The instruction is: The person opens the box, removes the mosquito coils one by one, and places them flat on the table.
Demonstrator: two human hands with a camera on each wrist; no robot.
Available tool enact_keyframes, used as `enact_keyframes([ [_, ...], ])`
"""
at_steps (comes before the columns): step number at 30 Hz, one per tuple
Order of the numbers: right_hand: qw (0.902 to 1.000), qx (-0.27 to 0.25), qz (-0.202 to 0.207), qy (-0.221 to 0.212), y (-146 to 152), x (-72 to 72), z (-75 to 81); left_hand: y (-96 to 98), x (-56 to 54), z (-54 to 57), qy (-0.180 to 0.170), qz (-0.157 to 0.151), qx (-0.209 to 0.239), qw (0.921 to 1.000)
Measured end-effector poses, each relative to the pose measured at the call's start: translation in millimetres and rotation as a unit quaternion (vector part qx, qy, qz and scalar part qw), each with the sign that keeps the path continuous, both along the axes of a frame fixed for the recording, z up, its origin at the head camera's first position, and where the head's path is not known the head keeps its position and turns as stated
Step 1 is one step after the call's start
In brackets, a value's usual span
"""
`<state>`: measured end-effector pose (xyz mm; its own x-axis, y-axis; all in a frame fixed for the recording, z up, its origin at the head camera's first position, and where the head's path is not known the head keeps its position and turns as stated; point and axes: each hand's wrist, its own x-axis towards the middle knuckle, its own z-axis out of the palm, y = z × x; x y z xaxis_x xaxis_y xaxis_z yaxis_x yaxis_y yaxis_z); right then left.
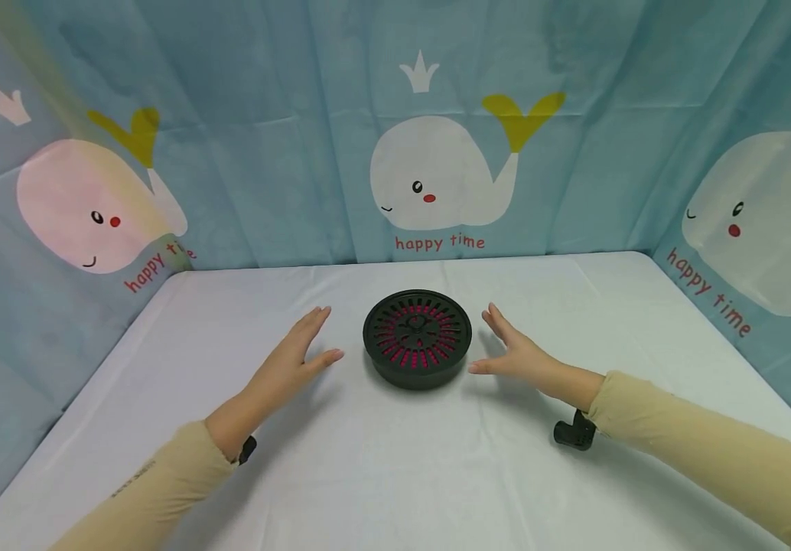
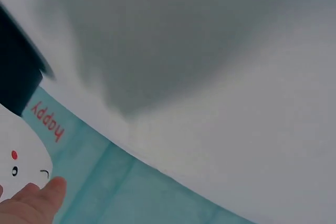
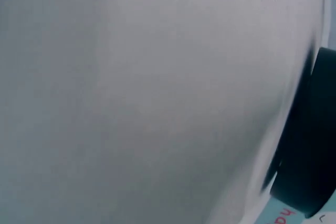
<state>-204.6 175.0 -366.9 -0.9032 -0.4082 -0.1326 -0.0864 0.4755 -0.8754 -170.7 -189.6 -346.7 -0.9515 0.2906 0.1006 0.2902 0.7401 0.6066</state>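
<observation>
A round black container (image 1: 418, 375) with a slotted lid (image 1: 418, 325) stands upright near the middle of the table; pink shows through the slots. My left hand (image 1: 285, 363) is held to its left, thumb and fingers spread apart, with a gap between the fingertips and the container. To the right, my right hand (image 1: 526, 360) has its thumb and fingers spread toward the container's side, close to it but holding nothing. Part of the dark container wall (image 2: 16, 61) and some fingertips (image 2: 52, 190) show in the left wrist view. The right wrist view catches the container (image 3: 310, 140) at its right edge.
A white cloth (image 1: 382, 474) covers the table. Blue curtains (image 1: 285, 184) printed with whales hang behind it and along both sides. Small black devices are worn at the wrists, the right one (image 1: 574, 432) hanging below the sleeve.
</observation>
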Motion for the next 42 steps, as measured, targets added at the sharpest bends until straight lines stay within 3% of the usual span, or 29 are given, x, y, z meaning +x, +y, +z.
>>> enact_keyframes([
  [11,0.9980,0.050,-0.003,-0.038,-15.5,-5.0,-8.5,39.3,-6.3,-4.5,0.047,-0.027,0.112,0.9922],
  [18,0.9982,0.033,0.007,-0.049,-18.3,-5.5,-11.5,65.5,-14.1,-4.7,0.021,-0.018,0.160,0.9867],
  [24,0.9988,0.002,0.030,-0.039,-20.3,-4.5,-13.5,88.2,-21.9,-5.4,0.023,0.008,0.194,0.9807],
  [33,0.9986,-0.011,0.037,-0.036,-22.8,-5.8,-14.0,110.8,-35.5,-8.0,0.033,0.038,0.185,0.9815],
  [42,0.9987,-0.013,0.033,-0.036,-23.1,-7.6,-13.5,121.2,-46.2,-10.6,0.044,0.059,0.216,0.9735],
])
